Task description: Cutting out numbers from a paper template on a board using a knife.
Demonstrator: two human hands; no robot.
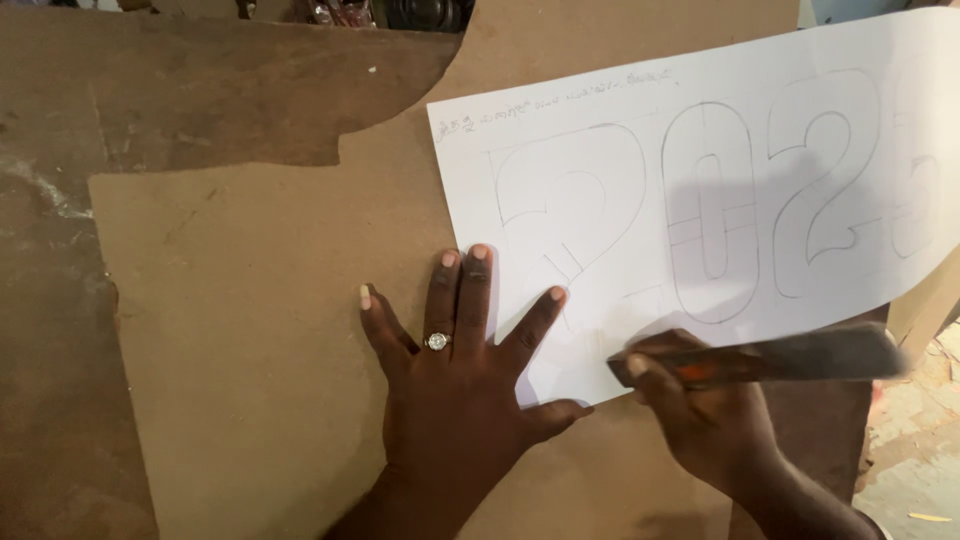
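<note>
A white paper sheet (720,190) with large pencilled outline figures lies tilted on a brown board (260,320). My left hand (455,375) is spread flat, fingers apart, pressing the sheet's lower left corner onto the board; it wears a ring. My right hand (700,410) grips a tool with an orange handle and a long flat blurred blade (800,355), held just at the sheet's lower edge, to the right of my left hand.
The brown board has an irregular cut-out edge at the upper left, over a darker worn surface (60,250). Dark objects sit at the top edge (420,12). A light floor with scraps (915,460) shows at the lower right.
</note>
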